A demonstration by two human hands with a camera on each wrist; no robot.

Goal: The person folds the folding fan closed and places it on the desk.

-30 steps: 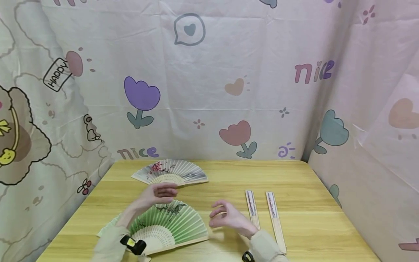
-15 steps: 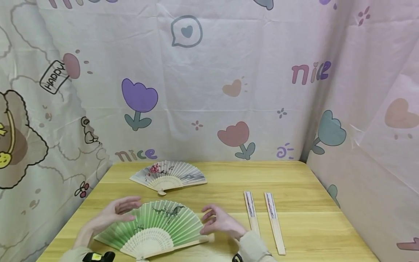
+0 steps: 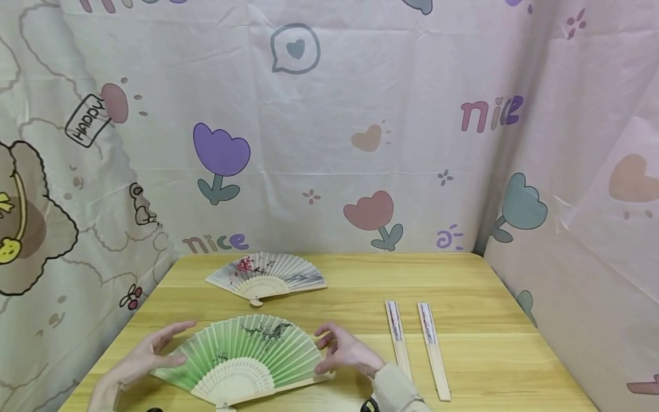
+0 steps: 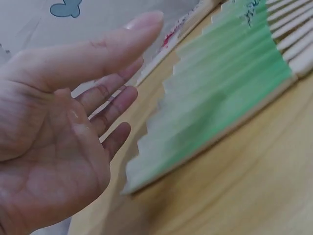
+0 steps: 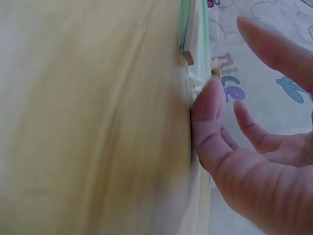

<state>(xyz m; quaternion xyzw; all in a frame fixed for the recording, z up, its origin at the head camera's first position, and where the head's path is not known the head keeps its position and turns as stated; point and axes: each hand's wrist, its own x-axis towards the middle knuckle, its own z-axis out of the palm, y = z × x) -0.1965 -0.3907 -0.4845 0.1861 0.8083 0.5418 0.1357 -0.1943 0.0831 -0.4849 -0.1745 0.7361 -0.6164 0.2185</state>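
A green folding fan (image 3: 288, 355) lies spread on the table, printed with a dark branch, its pale pivot end toward the front edge. My left hand (image 3: 139, 356) is beside its left edge, fingers extended and thumb apart from them; in the left wrist view a gap shows between the hand (image 4: 63, 117) and the fan (image 4: 210, 107). At the right end of the fan is my right hand (image 3: 347, 350), fingers loosely bent. The right wrist view has the thumb close to the fan's end stick (image 5: 191, 36); whether it touches cannot be told.
Behind the green fan lies a grey folding fan (image 3: 304, 274) with pink blossoms, also spread. Two folded fans, one left (image 3: 397, 335) and one right (image 3: 434, 349), lie on the right of the wooden table (image 3: 489, 320). Printed cloth (image 3: 309, 114) encloses the back and sides.
My left hand has moved left and down from over the two spread fans to the green fan's left side. My right hand has shifted slightly left and down to its right end.
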